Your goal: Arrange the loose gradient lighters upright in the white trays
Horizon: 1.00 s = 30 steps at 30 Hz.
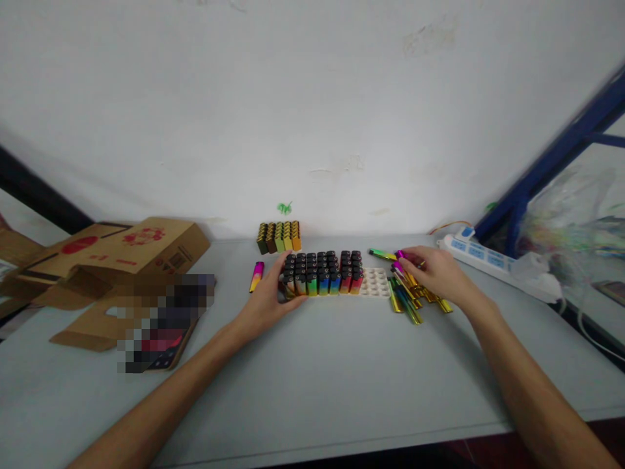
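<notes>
- On the table (332, 371), the lighter tray (375, 283) is clasped leftmost by the left hand (267, 301), thumb nearest.
- The lighter pile (409, 301) is touched by the right hand (433, 268), palm down; grip cannot be told.

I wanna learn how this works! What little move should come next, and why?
Probably lift one of the loose shiny lighters with the right hand and stand it in the white tray: that hand is at the pile, and the tray's right end has bare holes.
</notes>
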Tool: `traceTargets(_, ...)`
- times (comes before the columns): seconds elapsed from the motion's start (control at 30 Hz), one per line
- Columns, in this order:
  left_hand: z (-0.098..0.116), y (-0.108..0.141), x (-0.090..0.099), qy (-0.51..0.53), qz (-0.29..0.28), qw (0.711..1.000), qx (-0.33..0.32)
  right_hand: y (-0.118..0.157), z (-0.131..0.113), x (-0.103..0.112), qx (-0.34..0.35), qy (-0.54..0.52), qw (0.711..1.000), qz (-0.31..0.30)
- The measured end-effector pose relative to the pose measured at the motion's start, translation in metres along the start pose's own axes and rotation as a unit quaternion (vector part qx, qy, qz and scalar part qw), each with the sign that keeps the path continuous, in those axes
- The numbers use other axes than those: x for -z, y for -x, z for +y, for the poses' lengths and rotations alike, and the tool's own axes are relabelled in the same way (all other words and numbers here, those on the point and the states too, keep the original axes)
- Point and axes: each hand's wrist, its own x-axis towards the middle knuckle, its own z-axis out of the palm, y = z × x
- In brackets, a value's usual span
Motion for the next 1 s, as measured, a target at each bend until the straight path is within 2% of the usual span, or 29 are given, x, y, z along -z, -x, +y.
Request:
traceTargets(0.13,-0.002,0.0,-0.001,-0.003,-0.002,1.0,0.0,0.0,0.006,-0.004,0.012,0.032,0.998,-0.046)
traceTargets(0.33,-0.001,0.0,-0.001,-0.009,0.004,1.0,-0.007,0.0,0.006,-0.002,0.03,0.017,0.998,-0.051)
traceTargets(0.5,0.002,0.0,0.0,0.0,0.001,1.0,0.0,0.001,-0.021,-0.008,0.062,-0.088,0.994,0.014)
traceTargets(0.6,0.001,0.0,-0.001,0.004,0.003,1.0,-0.001,0.001,-0.04,-0.025,0.104,-0.159,0.982,-0.009)
traceTargets(0.67,0.0,0.0,-0.001,0.004,0.003,1.0,-0.003,0.001,-0.049,-0.038,0.105,-0.188,0.976,-0.033)
traceTargets(0.83,0.0,0.0,-0.001,-0.002,0.004,1.0,-0.003,-0.006,-0.054,-0.056,0.067,-0.232,0.968,-0.067)
traceTargets(1.0,-0.001,0.0,-0.001,0.002,0.003,1.0,0.0,-0.014,-0.053,-0.053,0.074,-0.208,0.975,-0.025)
